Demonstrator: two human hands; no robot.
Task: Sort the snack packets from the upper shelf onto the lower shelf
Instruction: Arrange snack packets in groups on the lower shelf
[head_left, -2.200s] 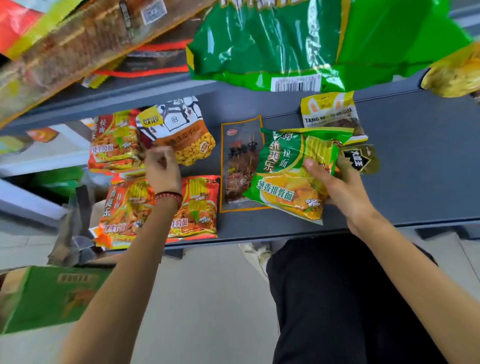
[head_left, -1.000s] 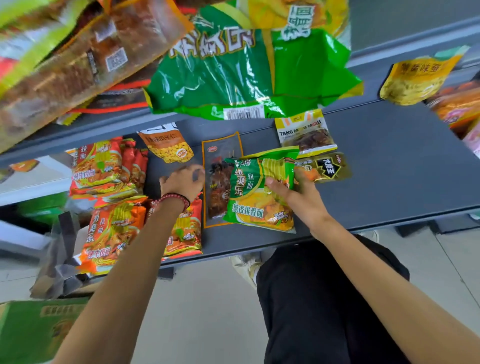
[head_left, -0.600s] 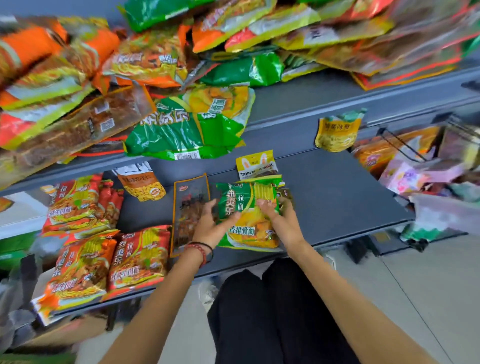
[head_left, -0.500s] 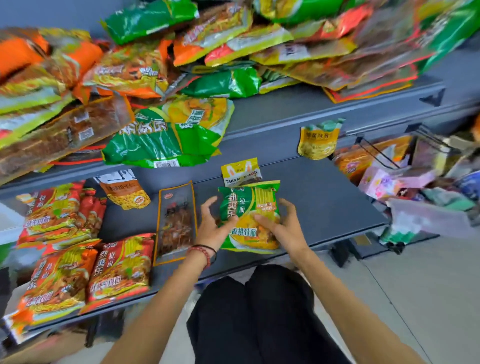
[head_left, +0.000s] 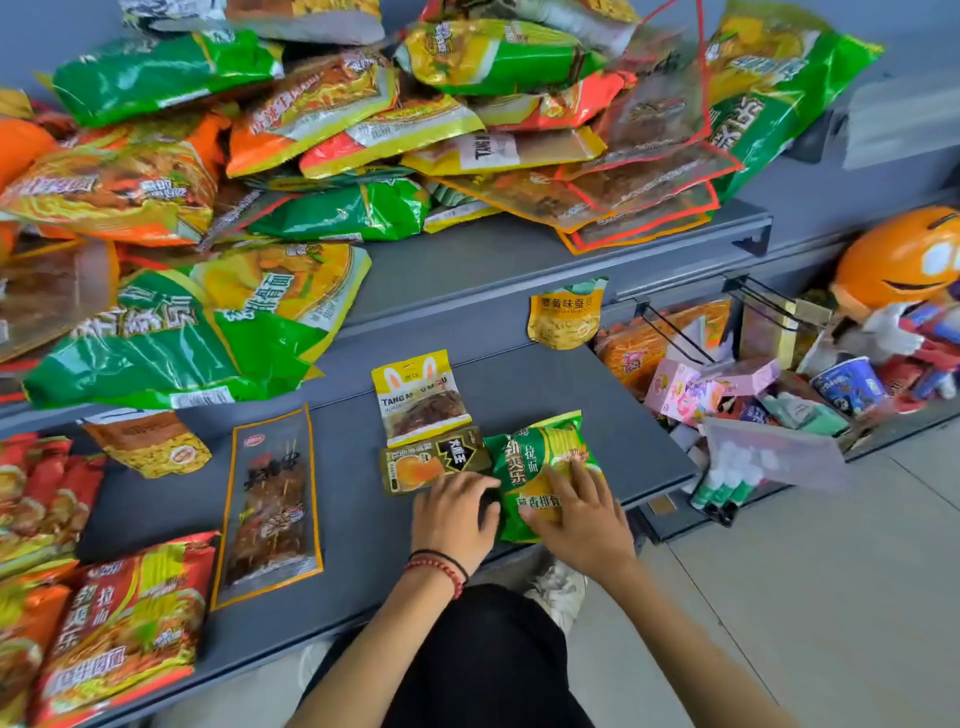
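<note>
Left hand (head_left: 454, 519), fingers relaxed, touches the left edge of the green noodle packet (head_left: 540, 457); right hand (head_left: 582, 519) presses flat on it. The packet has shifted right since half a second ago and now lies on the lower shelf (head_left: 363, 519), uncovering the dark packet (head_left: 434, 462); placement looks nearly done. The wire basket (head_left: 670, 327) at far right holds pink boxes (head_left: 675, 389).

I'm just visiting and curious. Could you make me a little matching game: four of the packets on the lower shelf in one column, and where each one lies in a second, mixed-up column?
Things
1. green noodle packet
2. rabbit-ear packet
3. long skewer packet
4. small yellow bean packet

Places
A. upright at the back of the lower shelf
B. under the fingers of the right hand
C. just behind the dark olive packet
D. lying flat, to the left of the left hand

Pairs: 1-B, 2-C, 3-D, 4-A.
</note>
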